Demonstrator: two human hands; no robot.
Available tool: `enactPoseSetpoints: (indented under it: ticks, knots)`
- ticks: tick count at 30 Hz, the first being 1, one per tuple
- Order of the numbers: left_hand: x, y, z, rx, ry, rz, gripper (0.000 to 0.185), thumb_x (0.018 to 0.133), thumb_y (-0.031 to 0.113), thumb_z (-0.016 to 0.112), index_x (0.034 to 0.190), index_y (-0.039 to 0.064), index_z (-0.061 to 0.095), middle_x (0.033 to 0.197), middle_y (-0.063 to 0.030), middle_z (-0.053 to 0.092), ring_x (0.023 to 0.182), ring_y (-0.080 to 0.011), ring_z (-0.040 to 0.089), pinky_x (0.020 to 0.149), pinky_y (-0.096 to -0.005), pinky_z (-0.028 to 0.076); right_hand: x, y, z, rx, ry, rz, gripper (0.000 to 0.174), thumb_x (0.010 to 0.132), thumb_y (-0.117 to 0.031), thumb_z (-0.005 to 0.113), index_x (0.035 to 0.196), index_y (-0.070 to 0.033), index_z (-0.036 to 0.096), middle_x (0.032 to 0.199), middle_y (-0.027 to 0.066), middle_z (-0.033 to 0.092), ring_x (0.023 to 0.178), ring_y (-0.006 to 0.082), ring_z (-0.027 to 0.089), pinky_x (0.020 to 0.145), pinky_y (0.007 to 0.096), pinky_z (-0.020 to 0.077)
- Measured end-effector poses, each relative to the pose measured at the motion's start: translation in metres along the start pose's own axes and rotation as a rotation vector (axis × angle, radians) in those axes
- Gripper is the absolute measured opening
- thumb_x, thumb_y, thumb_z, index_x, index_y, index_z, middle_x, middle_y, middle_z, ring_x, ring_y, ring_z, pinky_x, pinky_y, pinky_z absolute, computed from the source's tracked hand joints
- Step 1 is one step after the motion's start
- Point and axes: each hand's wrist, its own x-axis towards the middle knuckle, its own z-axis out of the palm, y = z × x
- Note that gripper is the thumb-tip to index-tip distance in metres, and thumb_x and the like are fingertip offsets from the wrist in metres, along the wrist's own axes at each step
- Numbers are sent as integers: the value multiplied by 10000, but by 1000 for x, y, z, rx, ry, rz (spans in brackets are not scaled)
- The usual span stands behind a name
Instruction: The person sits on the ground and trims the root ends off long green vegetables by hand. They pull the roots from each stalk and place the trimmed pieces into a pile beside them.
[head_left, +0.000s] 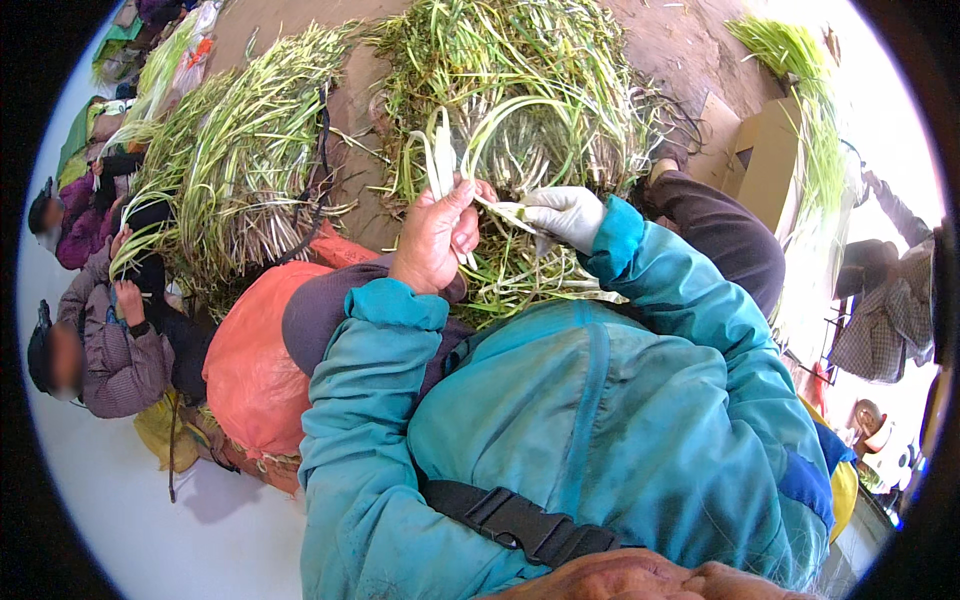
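My left hand (439, 236) is bare and closed around a few pale stalks (442, 154) of a leafy green vegetable, their cut ends showing below the fist. On my right hand (564, 216) is a pale glove; its fingertips pinch the leaves of a stalk (512, 211) that runs across to the left hand. A long yellow-green leaf arches up between the two hands. Right beyond them lies a large heap of leafy stalks (517, 60) with whitish root ends turned towards me. Loose leaves and trimmings (517, 277) lie below the hands, in front of my teal jacket.
Another pile of stalks (247, 150) lies at left with a black strap across it. Beside my leg is an orange sack (259, 352). Co-workers (124, 352) sit at far left. At right are a cardboard box (765, 150), more green stalks (821, 135) and another person (892, 300).
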Motion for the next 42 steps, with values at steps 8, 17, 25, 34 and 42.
enactPoseSetpoints:
  ticks: [8,17,25,34,42]
  knots:
    - [-15,70,-42,-151,102,459,149,892,193,503,887,45,493,767,-49,518,434,-43,338,397,-190,301,9,117,-54,-1458,-385,603,279,851,-229,489,1075,-99,592,1044,113,603,922,276,582,814,375,464]
    - [-24,65,-35,-88,213,360,150,884,224,519,865,79,485,715,-58,506,433,-54,348,400,-197,307,14,71,-66,-1371,-307,351,360,765,-150,522,1118,-112,579,1021,128,620,892,307,600,794,387,470]
    - [-11,48,-32,-194,123,221,172,907,233,478,923,62,481,684,-40,489,428,-54,345,396,-199,302,1,19,20,-894,-324,15,462,822,-302,595,1234,-130,476,920,96,637,855,234,606,761,310,469]
    - [-5,25,-11,-192,154,124,209,903,244,490,971,46,486,656,-37,492,405,-60,330,384,-202,299,10,5,14,-455,-225,-472,493,787,-135,642,1242,-81,462,1151,113,552,958,163,567,833,300,454]
    - [5,34,-28,-226,280,278,280,925,252,441,1130,62,463,793,-46,536,526,-74,405,453,-207,324,-10,0,27,-166,-379,349,203,844,-282,591,882,-89,643,742,26,653,660,85,612,565,231,466]
